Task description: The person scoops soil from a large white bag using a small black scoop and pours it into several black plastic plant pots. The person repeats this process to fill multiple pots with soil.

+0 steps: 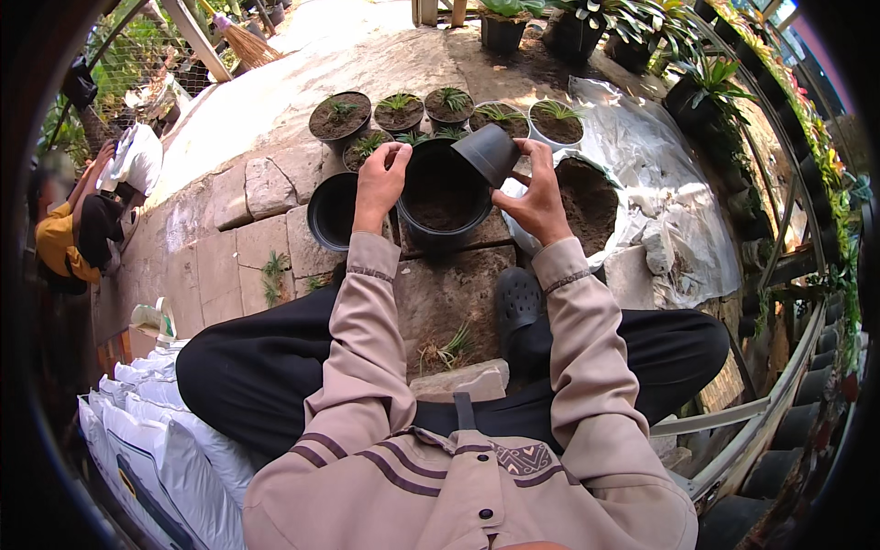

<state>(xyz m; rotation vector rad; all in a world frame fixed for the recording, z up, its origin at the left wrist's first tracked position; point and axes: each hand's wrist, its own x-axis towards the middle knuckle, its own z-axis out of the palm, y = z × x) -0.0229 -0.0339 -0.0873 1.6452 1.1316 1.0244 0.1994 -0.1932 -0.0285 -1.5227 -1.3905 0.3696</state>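
Observation:
My right hand [536, 192] grips a small black plastic plant pot [488, 155] by its rim and side, tilted over a larger black pot [443, 237] that has dark soil [447, 206] inside. My left hand [380, 180] is raised at the left rim of the larger pot, thumb and forefinger close together; no object shows between them. Left of it stands another black pot [333, 213] with a dark interior. An open white sack of soil [588, 206] sits beside my right hand. Beyond the hands are several soil-filled pots with small grassy plants [452, 98].
A clear plastic sheet [660, 151] lies at the right. Loose grassy plants [275, 275] lie on the stone paving [206, 275]. White filled bags [165, 447] stand at lower left. A person [75, 227] sits at the far left. A broom [247, 41] leans near a fence.

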